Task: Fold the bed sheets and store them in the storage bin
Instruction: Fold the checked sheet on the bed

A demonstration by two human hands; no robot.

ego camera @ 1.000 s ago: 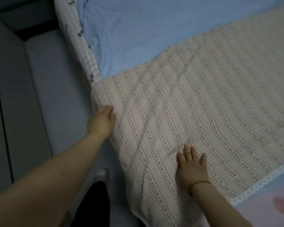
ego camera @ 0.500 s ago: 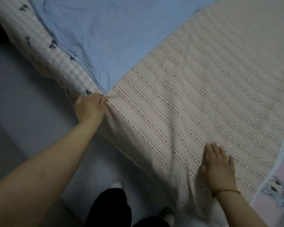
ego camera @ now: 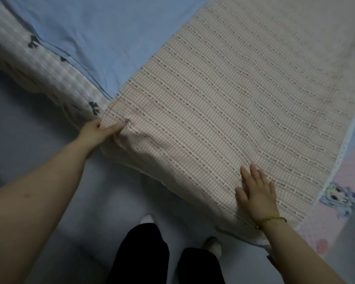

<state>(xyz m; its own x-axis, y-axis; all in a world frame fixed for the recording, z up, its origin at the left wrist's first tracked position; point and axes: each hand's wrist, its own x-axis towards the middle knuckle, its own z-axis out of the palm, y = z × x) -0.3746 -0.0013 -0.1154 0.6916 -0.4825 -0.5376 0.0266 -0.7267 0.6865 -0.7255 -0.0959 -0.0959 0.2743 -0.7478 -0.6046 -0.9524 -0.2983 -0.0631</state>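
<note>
The beige checked cotton bed sheet [ego camera: 223,111], crossed by rows of small dark star marks, lies spread flat across the bed, and its near edge hangs over the side of the bed towards the person. The print shows pattern only.

Left hand [ego camera: 99,131]: arm stretched forward, grasping the sheet's near left corner, one finger laid along the top and the cloth bunched under it. Right hand [ego camera: 256,193]: released, palm down, fingers straight and slightly spread, pressing the sheet flat near the bed's edge. A thin yellow cord bracelet [ego camera: 272,219] circles that wrist.

A plain light blue sheet [ego camera: 103,37] lies beyond the held corner, touching the beige sheet's far edge. A white quilted cover with dark bow prints [ego camera: 49,66] borders it on the left. To the right, a pink fabric [ego camera: 332,226] carries a printed cartoon figure [ego camera: 336,198].

Below, black trouser legs [ego camera: 143,253] and white socks [ego camera: 148,218] stand on a grey floor [ego camera: 29,130].
</note>
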